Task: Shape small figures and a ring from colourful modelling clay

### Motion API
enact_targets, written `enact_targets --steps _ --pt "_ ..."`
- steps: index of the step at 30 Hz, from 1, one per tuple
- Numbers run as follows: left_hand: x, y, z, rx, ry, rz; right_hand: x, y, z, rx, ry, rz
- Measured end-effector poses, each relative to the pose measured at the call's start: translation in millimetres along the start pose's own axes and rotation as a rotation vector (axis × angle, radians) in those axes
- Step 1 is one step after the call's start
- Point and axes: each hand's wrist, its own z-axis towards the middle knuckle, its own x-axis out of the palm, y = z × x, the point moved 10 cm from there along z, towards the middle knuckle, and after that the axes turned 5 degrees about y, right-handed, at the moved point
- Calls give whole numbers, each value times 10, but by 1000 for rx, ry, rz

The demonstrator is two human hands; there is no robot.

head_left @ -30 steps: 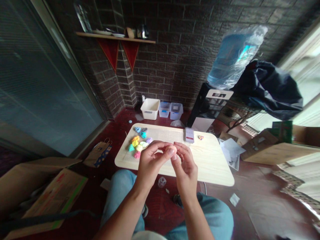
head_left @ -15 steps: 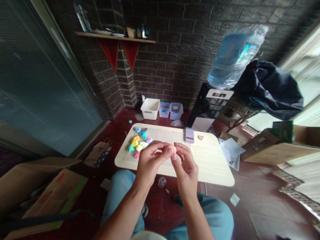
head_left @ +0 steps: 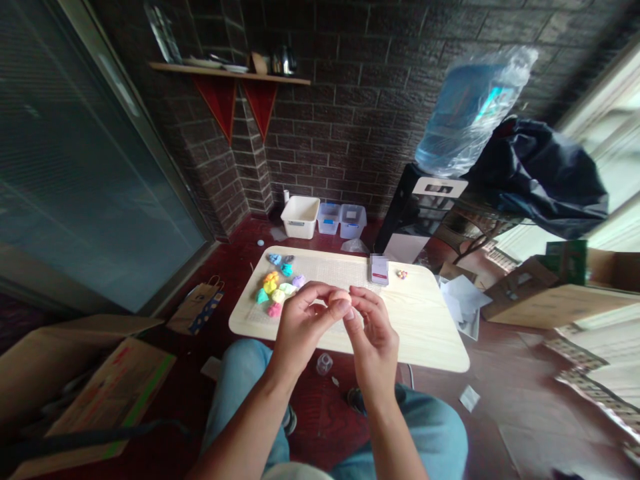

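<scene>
Between the fingertips of both hands is a small peach-coloured lump of modelling clay (head_left: 341,295), partly hidden by the fingers. My left hand (head_left: 306,319) pinches it from the left, thumb in front. My right hand (head_left: 371,328) closes on its right side, thumb and forefinger touching it. Both hands are held above the front of a pale wooden low table (head_left: 425,333). Left of my hands lie several soft clay lumps, among them a pink lump (head_left: 275,310), a green lump (head_left: 262,296), an orange lump (head_left: 273,276) and a purple lump (head_left: 299,281).
A phone (head_left: 379,270) and a small multicoloured clay piece (head_left: 402,274) lie toward the table's back. Behind stand a white bin (head_left: 301,220), clear boxes (head_left: 352,223) and a water dispenser (head_left: 417,207). Cardboard boxes (head_left: 570,300) flank both sides. A clear cup (head_left: 324,363) is below the table's front edge.
The fingers have shifted slightly around the peach clay, and the left thumb now covers a different part of it. Both hands stay in nearly the same place; the table things have not moved.
</scene>
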Motion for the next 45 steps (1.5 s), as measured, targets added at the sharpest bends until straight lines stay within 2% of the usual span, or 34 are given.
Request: enact_targets --steps 9,20,45 --pt "-12 -22 5 19 -14 -5 -4 -11 -20 2 9 20" --pt "40 54 0 -60 33 -5 -73 -13 -20 34 -42 24" --pt "-23 76 -19 -27 3 100 -94 -72 -43 64 -62 55"
